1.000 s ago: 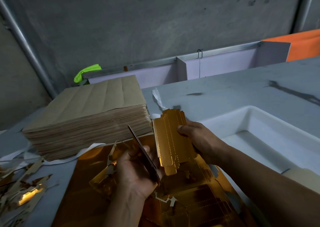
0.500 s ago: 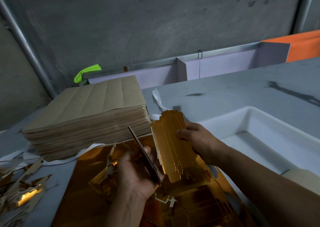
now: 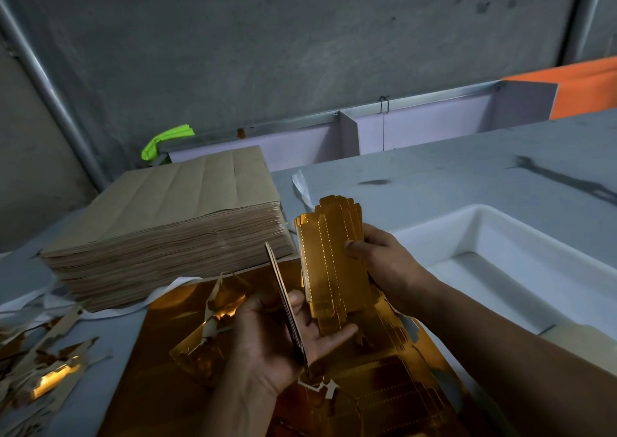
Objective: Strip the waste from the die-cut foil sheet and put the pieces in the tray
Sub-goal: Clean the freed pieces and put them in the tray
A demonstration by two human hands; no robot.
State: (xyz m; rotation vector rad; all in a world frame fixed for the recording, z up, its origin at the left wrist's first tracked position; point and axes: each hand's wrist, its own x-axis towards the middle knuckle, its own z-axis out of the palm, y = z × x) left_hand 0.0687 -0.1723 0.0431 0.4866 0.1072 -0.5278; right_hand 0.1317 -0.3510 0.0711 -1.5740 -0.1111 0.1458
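My right hand pinches a small stack of gold die-cut pieces held upright, thumb on its face. Its lower end rests against the fingers of my left hand. My left hand grips a thin stack of stripped pieces, seen edge-on, between thumb and palm. Under both hands the gold foil sheet lies flat on the table, with cut outlines and torn bits of waste on it. The white tray sits to the right of my right hand; the part of its floor that I see is bare.
A thick stack of brown sheets stands at the back left. Stripped gold and brown waste strips litter the table's left edge. White partition boards and an orange sheet line the far side against a grey wall.
My right hand has turned the gold pieces a little and brought their lower end down onto my left fingers. My left hand has barely moved.
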